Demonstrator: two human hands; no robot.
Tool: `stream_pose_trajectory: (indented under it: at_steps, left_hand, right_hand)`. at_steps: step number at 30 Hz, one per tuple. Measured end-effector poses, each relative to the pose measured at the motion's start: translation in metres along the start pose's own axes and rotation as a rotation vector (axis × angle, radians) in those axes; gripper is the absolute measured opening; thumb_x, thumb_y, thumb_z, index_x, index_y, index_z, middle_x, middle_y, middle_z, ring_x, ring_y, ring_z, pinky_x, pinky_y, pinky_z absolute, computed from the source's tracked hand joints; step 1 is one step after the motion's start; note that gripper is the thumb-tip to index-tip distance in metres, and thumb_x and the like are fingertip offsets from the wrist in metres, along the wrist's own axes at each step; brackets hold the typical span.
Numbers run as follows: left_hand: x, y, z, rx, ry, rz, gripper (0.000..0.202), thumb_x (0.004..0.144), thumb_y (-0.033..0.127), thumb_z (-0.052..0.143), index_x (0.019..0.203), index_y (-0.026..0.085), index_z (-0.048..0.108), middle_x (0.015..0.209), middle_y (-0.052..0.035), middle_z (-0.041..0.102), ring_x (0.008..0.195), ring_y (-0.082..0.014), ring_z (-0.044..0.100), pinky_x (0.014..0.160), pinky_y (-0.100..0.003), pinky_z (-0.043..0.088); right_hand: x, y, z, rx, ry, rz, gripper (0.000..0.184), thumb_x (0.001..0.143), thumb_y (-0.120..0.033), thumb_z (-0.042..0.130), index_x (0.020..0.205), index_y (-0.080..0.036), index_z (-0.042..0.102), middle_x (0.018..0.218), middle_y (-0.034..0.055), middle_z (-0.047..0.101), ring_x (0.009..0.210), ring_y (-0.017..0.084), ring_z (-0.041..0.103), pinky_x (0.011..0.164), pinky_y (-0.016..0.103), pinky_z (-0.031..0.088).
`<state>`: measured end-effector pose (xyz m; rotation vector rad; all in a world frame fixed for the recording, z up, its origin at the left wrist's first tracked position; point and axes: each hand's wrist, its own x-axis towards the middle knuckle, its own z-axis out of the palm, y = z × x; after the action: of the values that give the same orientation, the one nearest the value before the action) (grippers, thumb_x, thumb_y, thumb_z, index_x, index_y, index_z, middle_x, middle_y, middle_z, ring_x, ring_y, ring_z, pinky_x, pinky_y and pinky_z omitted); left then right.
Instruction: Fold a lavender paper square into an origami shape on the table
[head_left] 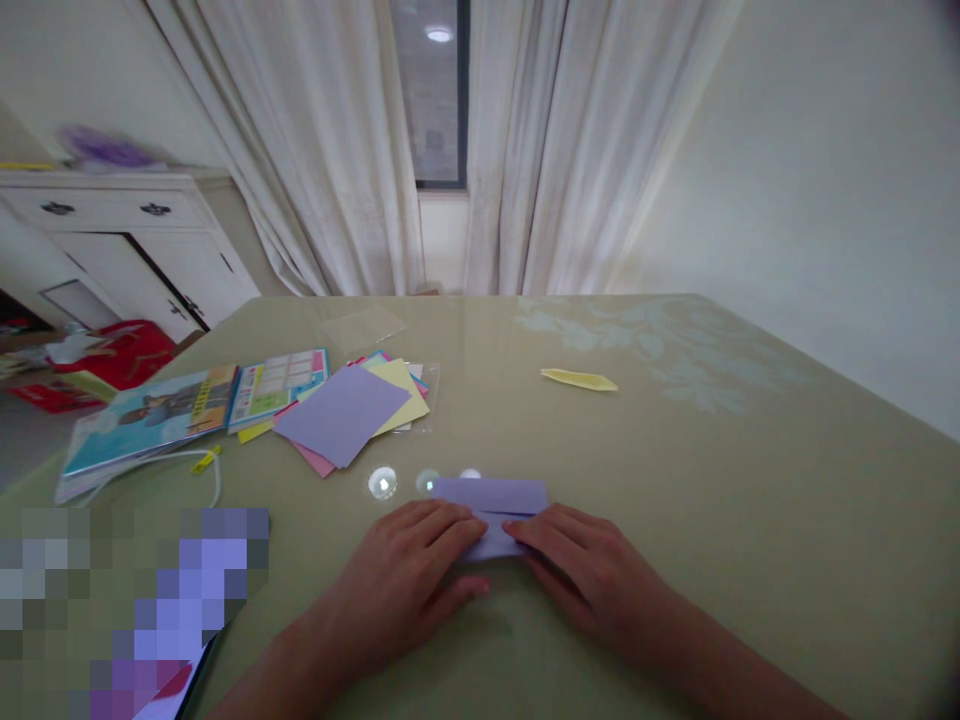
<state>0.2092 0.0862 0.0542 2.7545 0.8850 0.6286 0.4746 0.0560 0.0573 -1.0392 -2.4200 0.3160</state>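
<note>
A folded lilac paper lies on the glossy olive table near its front edge. My left hand rests flat on the paper's left part, fingers stretched out and pressing down. My right hand lies flat on its right part, fingertips meeting the left hand's over the fold. Neither hand grips anything. The near half of the paper is hidden under my fingers.
A fanned stack of coloured paper sheets and booklets lie at the left, with a white cable. A small folded yellow piece lies farther back. A blurred-out item sits at the lower left. White cabinet and curtains stand behind.
</note>
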Motion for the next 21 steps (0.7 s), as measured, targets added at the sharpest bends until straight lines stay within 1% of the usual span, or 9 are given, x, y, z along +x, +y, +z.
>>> stream_pose_trajectory:
  at_steps: [2, 4, 5, 7, 9, 12, 15, 18, 21]
  left_hand:
    - [0.000, 0.001, -0.003, -0.033, -0.030, -0.006, 0.030, 0.104, 0.045, 0.057, 0.124, 0.023, 0.063, 0.121, -0.0068, 0.074, 0.107, -0.0275, 0.071, 0.095, -0.046, 0.059]
    - [0.001, 0.000, -0.002, -0.048, -0.013, -0.016, 0.021, 0.107, 0.035, 0.051, 0.114, 0.024, 0.067, 0.116, -0.0045, 0.075, 0.103, -0.0240, 0.071, 0.094, -0.041, 0.058]
    - [0.001, -0.001, 0.000, -0.046, 0.006, -0.028, 0.022, 0.109, 0.031, 0.048, 0.109, 0.024, 0.068, 0.113, -0.0041, 0.075, 0.101, -0.0226, 0.071, 0.093, -0.039, 0.058]
    - [0.002, -0.005, 0.006, -0.035, 0.044, -0.065, 0.026, 0.109, 0.028, 0.045, 0.103, 0.022, 0.069, 0.110, -0.0048, 0.074, 0.098, -0.0215, 0.070, 0.089, -0.037, 0.058]
    - [0.002, -0.009, 0.012, -0.029, 0.073, -0.115, 0.025, 0.109, 0.029, 0.046, 0.103, 0.021, 0.068, 0.108, -0.0055, 0.072, 0.097, -0.0216, 0.068, 0.087, -0.036, 0.058]
    - [0.004, -0.012, 0.015, -0.013, 0.084, -0.191, 0.020, 0.108, 0.033, 0.050, 0.106, 0.021, 0.067, 0.106, -0.0055, 0.070, 0.097, -0.0219, 0.066, 0.087, -0.036, 0.058]
    - [0.007, -0.012, 0.015, 0.017, 0.072, -0.197, 0.016, 0.107, 0.031, 0.053, 0.105, 0.022, 0.067, 0.104, -0.0049, 0.069, 0.097, -0.0220, 0.065, 0.085, -0.035, 0.057]
    - [0.011, -0.011, 0.015, 0.019, 0.066, -0.183, 0.012, 0.104, 0.024, 0.057, 0.100, 0.022, 0.068, 0.100, -0.0036, 0.069, 0.095, -0.0221, 0.064, 0.084, -0.035, 0.056]
    - [0.015, -0.011, 0.016, 0.025, 0.069, -0.186, 0.010, 0.102, 0.019, 0.061, 0.097, 0.021, 0.069, 0.097, -0.0033, 0.069, 0.092, -0.0227, 0.063, 0.082, -0.037, 0.055]
  right_hand:
    - [0.002, 0.001, 0.000, -0.009, 0.044, 0.003, 0.023, 0.108, -0.024, 0.049, 0.115, -0.020, 0.071, 0.102, 0.0079, 0.074, 0.091, 0.021, 0.068, 0.080, 0.032, 0.055]
    - [0.005, 0.001, 0.000, -0.009, 0.065, 0.016, 0.023, 0.108, -0.028, 0.051, 0.103, -0.021, 0.073, 0.103, 0.0081, 0.072, 0.093, 0.021, 0.066, 0.082, 0.034, 0.054]
    - [0.007, 0.001, -0.001, 0.005, 0.064, 0.043, 0.023, 0.108, -0.028, 0.052, 0.100, -0.021, 0.072, 0.106, 0.0085, 0.071, 0.095, 0.022, 0.065, 0.085, 0.035, 0.053]
    - [0.010, 0.001, 0.000, 0.052, 0.046, 0.149, 0.023, 0.108, -0.027, 0.050, 0.097, -0.020, 0.070, 0.105, 0.0086, 0.069, 0.096, 0.022, 0.064, 0.086, 0.036, 0.053]
    - [0.013, 0.001, 0.000, 0.106, 0.017, 0.289, 0.021, 0.107, -0.024, 0.051, 0.095, -0.019, 0.067, 0.098, 0.0070, 0.068, 0.093, 0.022, 0.064, 0.084, 0.035, 0.053]
    - [0.015, 0.004, 0.000, 0.157, 0.000, 0.430, 0.003, 0.098, -0.022, 0.066, 0.096, -0.020, 0.065, 0.095, 0.0045, 0.067, 0.087, 0.021, 0.064, 0.081, 0.033, 0.052]
    - [0.016, 0.004, -0.001, 0.189, 0.001, 0.456, 0.015, 0.090, -0.017, 0.073, 0.102, -0.021, 0.064, 0.098, 0.0039, 0.067, 0.087, 0.020, 0.063, 0.081, 0.033, 0.051]
    - [0.016, 0.002, -0.001, 0.172, -0.005, 0.429, 0.009, 0.093, -0.014, 0.067, 0.098, -0.021, 0.066, 0.099, 0.0045, 0.066, 0.088, 0.020, 0.063, 0.083, 0.034, 0.051]
    - [0.014, 0.001, 0.000, 0.122, -0.005, 0.385, 0.010, 0.097, -0.013, 0.061, 0.099, -0.021, 0.068, 0.100, 0.0058, 0.065, 0.092, 0.022, 0.064, 0.084, 0.035, 0.051]
